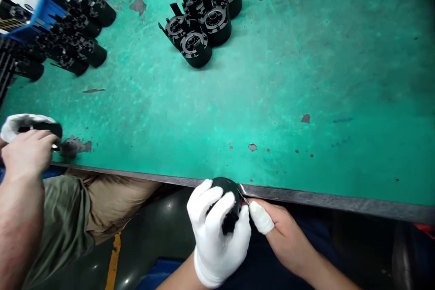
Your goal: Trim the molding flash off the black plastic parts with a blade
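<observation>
Nearest the cam, the left hand [217, 241], gloved in white, is curled over a round blk part [224, 184], w/ its fingers slightly spread & clamped on it. That part is held at the near edge [306, 201] of the green table [306, 68], approx. mid-way along; much of it is covered by the glove. Just to the right, the right hand [283, 226] is bare exc. for a white cover [261, 218] on the thumb; thumb & index finger are pinched together on a slim metal tool [243, 193]. Tool tip is aimed at the right side of the part; whether contact is made can't be told. Other fingers of that hand are mostly hidden.

On the far side, approx. centre, abt six blk housings [197, 54] are set close together on the table, w/ thin prongs pointed up. At far left, more dark housings [97, 55] are grouped near a blue basket [41, 9], in which white & dark pcs are held.

At near left, a co-worker's gloved hand [13, 124] & bare hand [29, 152] are closed around a dark pc [50, 128], too blurred for detail. Olive & tan clothing [64, 217] is seen below the table there. Tabletop is chipped in spots, incl. a grey patch [76, 146] by those hands. On the floor, near left, a yellow line [113, 258] is shown.
</observation>
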### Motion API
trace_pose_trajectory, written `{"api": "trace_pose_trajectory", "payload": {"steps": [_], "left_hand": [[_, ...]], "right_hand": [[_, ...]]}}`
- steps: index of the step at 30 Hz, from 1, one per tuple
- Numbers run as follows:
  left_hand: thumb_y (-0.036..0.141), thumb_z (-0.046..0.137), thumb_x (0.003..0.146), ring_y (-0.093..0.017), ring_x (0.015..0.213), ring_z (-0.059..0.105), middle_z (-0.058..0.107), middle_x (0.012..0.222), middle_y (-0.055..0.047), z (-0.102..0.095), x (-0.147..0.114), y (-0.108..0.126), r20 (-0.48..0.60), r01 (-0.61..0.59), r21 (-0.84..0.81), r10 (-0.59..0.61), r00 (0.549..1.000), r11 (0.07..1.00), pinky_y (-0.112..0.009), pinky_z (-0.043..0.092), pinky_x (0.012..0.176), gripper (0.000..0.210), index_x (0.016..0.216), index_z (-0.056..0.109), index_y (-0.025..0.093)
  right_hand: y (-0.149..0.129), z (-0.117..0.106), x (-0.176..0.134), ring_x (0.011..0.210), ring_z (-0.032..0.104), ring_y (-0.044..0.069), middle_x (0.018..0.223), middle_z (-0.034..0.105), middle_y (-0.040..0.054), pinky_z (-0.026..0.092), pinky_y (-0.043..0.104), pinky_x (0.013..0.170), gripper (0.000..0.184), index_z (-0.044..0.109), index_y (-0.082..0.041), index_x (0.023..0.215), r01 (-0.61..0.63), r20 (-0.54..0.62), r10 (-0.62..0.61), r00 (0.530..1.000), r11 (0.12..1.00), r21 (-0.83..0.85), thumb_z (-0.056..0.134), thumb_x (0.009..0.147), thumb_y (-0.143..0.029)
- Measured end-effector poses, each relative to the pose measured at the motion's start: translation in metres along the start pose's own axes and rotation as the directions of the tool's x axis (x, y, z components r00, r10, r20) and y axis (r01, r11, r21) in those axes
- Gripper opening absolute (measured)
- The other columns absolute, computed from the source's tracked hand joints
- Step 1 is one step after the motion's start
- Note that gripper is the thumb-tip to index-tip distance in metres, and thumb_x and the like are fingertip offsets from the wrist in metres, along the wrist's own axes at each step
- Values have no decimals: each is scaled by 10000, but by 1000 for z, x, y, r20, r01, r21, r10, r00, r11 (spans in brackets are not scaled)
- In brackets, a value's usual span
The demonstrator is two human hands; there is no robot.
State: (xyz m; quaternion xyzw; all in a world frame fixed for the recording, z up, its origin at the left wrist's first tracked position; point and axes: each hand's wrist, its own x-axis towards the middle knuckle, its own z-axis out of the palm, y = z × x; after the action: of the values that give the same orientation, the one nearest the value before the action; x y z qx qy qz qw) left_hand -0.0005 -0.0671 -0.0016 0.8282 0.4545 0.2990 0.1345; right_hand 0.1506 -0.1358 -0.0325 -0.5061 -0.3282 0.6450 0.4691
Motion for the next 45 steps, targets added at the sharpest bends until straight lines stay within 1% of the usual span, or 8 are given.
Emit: {"api": "trace_pose_trajectory", "payload": {"steps": [5,11,16,23,31,36,42,45], "left_hand": [[46,807,712,-332,1289,556,551,1198,-81,1,-5,-5,2,9,-14,-9,1000,1000,-571,501,1092,547,1189,597,212],[45,816,695,-329,1259,579,544,1162,-60,5,-5,-8,-51,-36,7,36,998,999,-583,544,1044,546,1151,588,240],[55,813,714,-332,1252,581,530,1174,-67,5,-3,-7,-44,-49,37,51,998,998,-583,548,1047,536,1156,572,239],[54,811,718,-345,1241,585,534,1151,-78,6,-1,-4,-54,-54,45,57,997,998,-572,552,1027,482,1117,586,204],[65,818,693,-330,1229,599,533,1140,-55,8,-3,-9,-89,-93,34,96,991,995,-573,566,1011,501,1103,591,242],[86,827,699,-316,1214,611,539,1119,-41,7,-6,-16,-58,-143,40,146,988,989,-573,583,1006,499,1099,587,263],[92,828,689,-310,1214,605,533,1078,-31,4,-7,-19,-22,-177,28,178,984,984,-570,600,1006,483,1073,592,269],[76,829,673,-293,1173,616,551,1037,-27,4,-3,-19,-25,-203,16,203,979,979,-549,613,987,463,1041,610,253]], "right_hand": [[-1,4,1,984,599,264,1155,672,24,470,349,974,343,740,-285,1242,-10,-39,8,999,999,-48,436,1169,-426],[0,7,5,1081,586,296,1115,673,55,451,373,998,359,755,-235,1181,-37,-83,35,996,999,-30,459,1158,-437],[11,3,-1,917,611,271,919,651,47,480,368,924,423,755,-197,1107,-74,-70,77,995,996,45,453,1152,-490],[15,1,-1,967,622,281,1027,684,55,485,380,926,388,753,-199,1095,-59,-22,60,998,997,43,472,1149,-462],[5,3,4,953,613,277,1037,690,55,482,391,987,387,776,-201,1055,-34,-71,36,997,999,34,502,1133,-463],[13,2,-1,951,639,288,1012,697,70,514,371,925,410,769,-190,1110,-50,-102,51,993,999,12,491,1124,-490],[11,0,1,838,611,254,890,673,37,494,325,801,387,676,-204,903,24,-65,-32,997,994,-108,461,1133,-429],[7,0,5,855,597,244,915,668,20,470,322,822,358,670,-218,904,30,-55,-37,998,993,-117,455,1133,-389]]}}
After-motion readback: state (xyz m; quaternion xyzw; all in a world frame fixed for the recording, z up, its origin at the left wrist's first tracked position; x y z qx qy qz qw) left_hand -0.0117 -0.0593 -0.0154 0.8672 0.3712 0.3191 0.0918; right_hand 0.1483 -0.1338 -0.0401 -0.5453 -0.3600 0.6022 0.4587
